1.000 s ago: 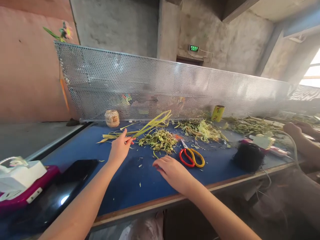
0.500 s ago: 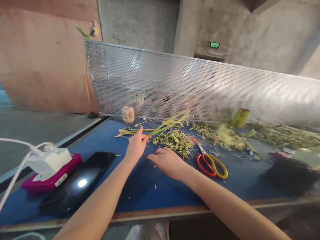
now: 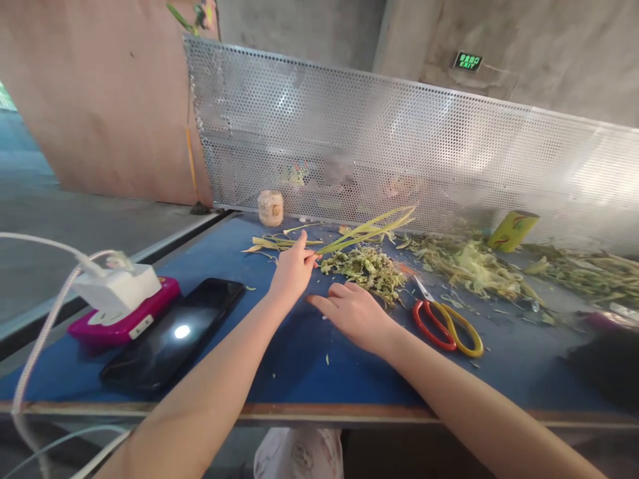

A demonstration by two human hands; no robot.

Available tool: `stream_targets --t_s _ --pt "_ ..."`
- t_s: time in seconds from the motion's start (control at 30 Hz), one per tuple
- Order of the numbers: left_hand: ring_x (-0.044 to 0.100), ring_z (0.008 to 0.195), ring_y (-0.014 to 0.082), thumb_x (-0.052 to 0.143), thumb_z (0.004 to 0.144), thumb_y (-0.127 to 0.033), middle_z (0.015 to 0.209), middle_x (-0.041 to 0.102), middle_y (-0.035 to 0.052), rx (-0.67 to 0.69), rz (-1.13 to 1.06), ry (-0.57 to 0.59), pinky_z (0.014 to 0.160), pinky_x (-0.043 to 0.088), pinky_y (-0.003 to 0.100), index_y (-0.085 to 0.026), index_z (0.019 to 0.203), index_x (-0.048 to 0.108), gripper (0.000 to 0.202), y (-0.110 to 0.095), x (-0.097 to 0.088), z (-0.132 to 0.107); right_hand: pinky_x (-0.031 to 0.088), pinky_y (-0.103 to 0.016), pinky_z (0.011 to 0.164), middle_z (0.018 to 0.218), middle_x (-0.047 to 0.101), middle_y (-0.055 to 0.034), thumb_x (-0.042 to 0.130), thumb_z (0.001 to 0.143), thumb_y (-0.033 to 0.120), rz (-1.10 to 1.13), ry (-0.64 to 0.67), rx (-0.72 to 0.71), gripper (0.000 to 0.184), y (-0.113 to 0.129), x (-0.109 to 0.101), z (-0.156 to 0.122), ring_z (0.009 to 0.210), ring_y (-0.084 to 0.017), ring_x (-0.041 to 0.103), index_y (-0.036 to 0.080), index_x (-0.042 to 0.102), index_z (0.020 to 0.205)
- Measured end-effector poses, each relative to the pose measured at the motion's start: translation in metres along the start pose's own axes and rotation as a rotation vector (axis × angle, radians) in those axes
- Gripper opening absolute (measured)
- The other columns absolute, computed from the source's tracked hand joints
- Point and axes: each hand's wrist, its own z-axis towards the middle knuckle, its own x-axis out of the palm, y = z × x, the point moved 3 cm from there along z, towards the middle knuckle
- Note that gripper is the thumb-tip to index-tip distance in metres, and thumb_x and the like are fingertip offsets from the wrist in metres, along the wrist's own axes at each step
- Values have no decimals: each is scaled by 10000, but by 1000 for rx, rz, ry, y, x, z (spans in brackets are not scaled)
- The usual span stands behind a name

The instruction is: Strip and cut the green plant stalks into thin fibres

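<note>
My left hand [image 3: 293,267] is closed, pinching the near end of a few long yellow-green plant strips [image 3: 367,231] between thumb and fingers. The strips point away to the right, over a heap of short dried green clippings [image 3: 367,269]. My right hand [image 3: 357,313] is just in front of that heap, palm down. Its thumb side stretches left towards my left hand, the other fingers are bent, and nothing shows in it. Scissors [image 3: 444,322] with one red and one yellow handle loop lie right of my right hand. Pale flat strips [image 3: 269,245] lie behind my left hand.
A black phone [image 3: 174,336] lies at left beside a magenta power strip [image 3: 124,319] with a white plug and cables. A twine spool [image 3: 271,208] stands against the perforated metal screen [image 3: 319,126]. More dried plants [image 3: 474,266] and a yellow-green can [image 3: 513,231] are at right.
The camera view has shifted, so the table and its objects appear further right and higher. My left hand still holds the strips; my right hand stays by the clippings.
</note>
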Motion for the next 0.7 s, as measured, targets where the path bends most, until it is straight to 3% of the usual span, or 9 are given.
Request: stream_targets --t_s 0.17,0.27,0.43,0.6,0.7 --pt "621 722 145 478 770 -146 712 697 37 -18 0 5 722 442 237 -32 1268 332 531 0 0 0 382 -280 668 761 587 -71 376 833 126 144 -92 118 304 -10 1 -2 802 -184 488 138 465 1124" --pt "618 716 149 470 771 -147 713 696 38 -14 -17 9 710 442 245 -31 1271 328 532 0 0 -1 403 -264 714 822 607 -35 436 780 103 443 -136 235 357 -19 3 -3 830 -158 501 169 441 1131" --pt "609 709 154 458 773 -151 691 689 43 1 -27 19 685 440 250 -18 1269 328 530 -1 -1 -1 435 -238 615 765 602 23 499 711 131 919 -185 466 398 -31 9 -5 582 -85 501 208 430 1095" --pt "614 709 159 471 765 -157 695 692 46 -9 -27 22 692 449 263 -31 1268 335 536 -3 -2 -1 469 -265 635 695 577 17 524 661 127 1231 -191 547 346 -36 19 -5 632 -106 573 172 464 999" --pt "624 744 161 483 757 -154 700 697 36 -18 -84 33 747 451 281 -53 1261 353 530 -4 -2 -1 475 -252 569 676 566 23 523 643 115 1332 -212 588 359 -39 23 -5 614 -115 590 178 451 989"
